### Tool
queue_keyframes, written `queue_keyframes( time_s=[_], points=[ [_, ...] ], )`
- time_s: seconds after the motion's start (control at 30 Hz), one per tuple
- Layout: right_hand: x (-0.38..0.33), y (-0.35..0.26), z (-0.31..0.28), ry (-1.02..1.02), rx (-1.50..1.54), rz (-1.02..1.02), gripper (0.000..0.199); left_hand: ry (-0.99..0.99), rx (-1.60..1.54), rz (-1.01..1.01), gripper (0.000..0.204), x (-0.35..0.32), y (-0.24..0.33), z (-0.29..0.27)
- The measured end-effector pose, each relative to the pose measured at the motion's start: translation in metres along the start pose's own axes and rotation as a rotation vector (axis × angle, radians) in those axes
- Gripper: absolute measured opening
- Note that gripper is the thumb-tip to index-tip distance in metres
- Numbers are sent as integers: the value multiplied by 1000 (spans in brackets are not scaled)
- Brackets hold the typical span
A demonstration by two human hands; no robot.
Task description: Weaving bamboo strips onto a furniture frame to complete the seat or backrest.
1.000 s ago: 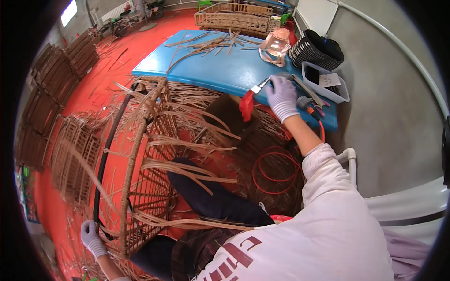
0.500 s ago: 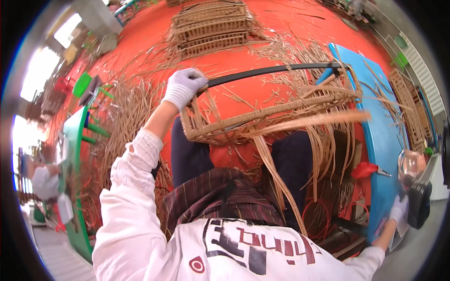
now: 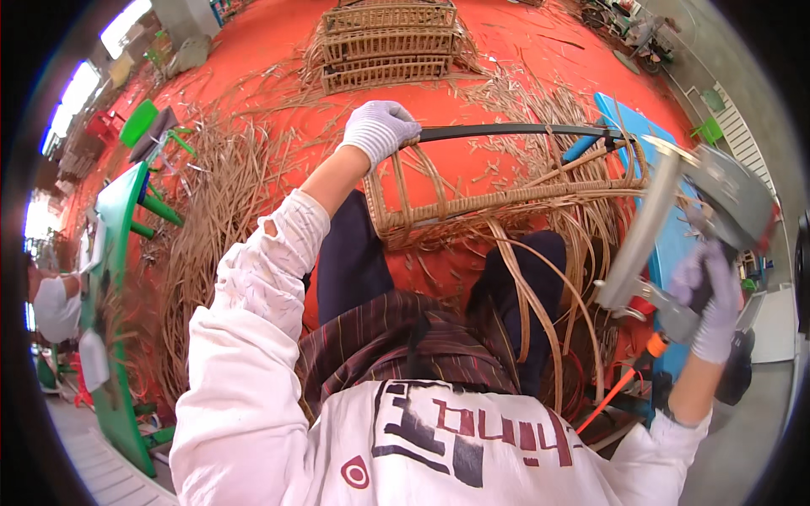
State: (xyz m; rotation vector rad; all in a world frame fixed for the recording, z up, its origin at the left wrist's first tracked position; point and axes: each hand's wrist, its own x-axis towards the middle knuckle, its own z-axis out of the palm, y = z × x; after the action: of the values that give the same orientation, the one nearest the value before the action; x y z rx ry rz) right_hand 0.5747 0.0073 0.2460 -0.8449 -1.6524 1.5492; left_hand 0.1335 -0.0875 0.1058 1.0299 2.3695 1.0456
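Wicker frame (image 3: 506, 198) across lap; left hand (image 3: 380, 128) clenched on its black rail, right hand (image 3: 709, 304) grasping staple gun (image 3: 683, 219) at frame's edge.

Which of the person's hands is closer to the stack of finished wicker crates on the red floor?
Left. The left hand grips the black rod just below the wicker crates; the right hand holds a grey tool far off to the side.

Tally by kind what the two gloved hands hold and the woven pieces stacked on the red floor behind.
Half-woven rattan frame with black rod, in left hand: 1
Grey metal staple gun, in right hand: 1
Finished woven rattan panels, stacked: 3
Total: 5
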Motion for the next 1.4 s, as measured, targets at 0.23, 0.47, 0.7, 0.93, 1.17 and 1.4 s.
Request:
queue_keyframes(
  time_s=[0.23, 0.47, 0.7, 0.93, 1.17, 1.4],
  points=[
    [54, 3, 137, -353, -311, 285, 30, -92, -18, -91, 24, 11, -2, 2],
    [99, 22, 171, -523, -420, 278, 32, -39, 37, -67, 22, 16, 7, 7],
    [120, 30, 187, -493, -435, 374, 33, 14, 83, -74, 21, 16, 13, 13],
    [125, 32, 187, -452, -441, 402, 32, 104, 65, -36, 25, 19, 8, 25],
    [124, 35, 190, -473, -423, 379, 32, 80, 46, -101, 25, 21, 10, 22],
    [123, 40, 191, -468, -394, 383, 31, 161, 55, 51, 26, 5, 5, 20]
  ],
)
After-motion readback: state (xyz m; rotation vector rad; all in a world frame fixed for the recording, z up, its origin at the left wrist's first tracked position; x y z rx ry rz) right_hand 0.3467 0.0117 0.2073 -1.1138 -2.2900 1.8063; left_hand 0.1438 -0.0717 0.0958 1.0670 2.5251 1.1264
